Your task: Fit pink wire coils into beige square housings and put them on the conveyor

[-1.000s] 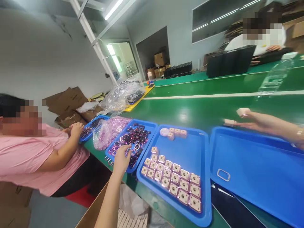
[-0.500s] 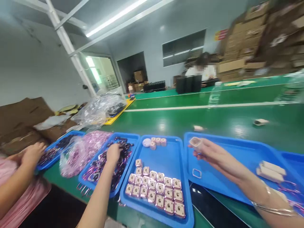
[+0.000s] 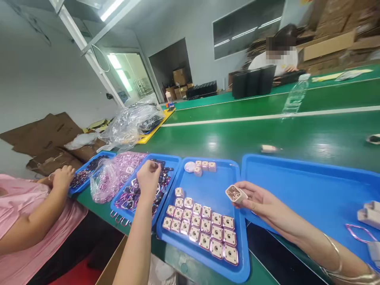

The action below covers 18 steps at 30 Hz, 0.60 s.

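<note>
Square pink part (image 3: 236, 194) gripped in right hand (image 3: 258, 200); left hand (image 3: 148, 180) pinches over tray of dark rings (image 3: 175, 160), contents indiscernible.

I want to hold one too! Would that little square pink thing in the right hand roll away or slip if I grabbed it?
Probably not roll: the square piece has flat faces and corners, like the ones sitting flat in rows on the blue tray. It looks light, since the right hand holds it with fingertips only. Its shiny surface may be a bit slippery.

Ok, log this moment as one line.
left hand: over tray of dark rings | right hand: holds square pink part | middle tray: rows of parts
</note>
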Tool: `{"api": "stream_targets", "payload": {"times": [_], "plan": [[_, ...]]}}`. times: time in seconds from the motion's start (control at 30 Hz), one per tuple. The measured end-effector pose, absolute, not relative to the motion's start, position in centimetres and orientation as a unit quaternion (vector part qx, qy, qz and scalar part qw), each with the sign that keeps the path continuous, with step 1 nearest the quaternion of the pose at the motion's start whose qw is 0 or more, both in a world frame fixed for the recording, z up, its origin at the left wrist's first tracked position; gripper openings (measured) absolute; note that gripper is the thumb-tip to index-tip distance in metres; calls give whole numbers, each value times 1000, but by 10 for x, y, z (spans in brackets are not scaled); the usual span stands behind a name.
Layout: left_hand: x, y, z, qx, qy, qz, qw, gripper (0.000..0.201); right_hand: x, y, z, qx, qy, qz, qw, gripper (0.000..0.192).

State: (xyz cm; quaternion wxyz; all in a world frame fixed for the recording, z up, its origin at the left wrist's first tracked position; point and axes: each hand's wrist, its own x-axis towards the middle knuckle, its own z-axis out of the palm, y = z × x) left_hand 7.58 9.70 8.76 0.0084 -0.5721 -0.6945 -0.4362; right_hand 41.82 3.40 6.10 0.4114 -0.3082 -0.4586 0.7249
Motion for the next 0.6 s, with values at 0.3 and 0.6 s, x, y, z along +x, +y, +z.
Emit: {"api": "stream_targets", "payload": {"times": [0.3, 0.6], "plan": [[54, 75, 66, -501, -710, -490, -62, 22, 413, 30, 51, -334, -437, 735, 397, 29], [202, -5, 117, -534, -485, -635, -276, 13, 414, 19, 63, -290, -398, 762, 421, 32]]}}
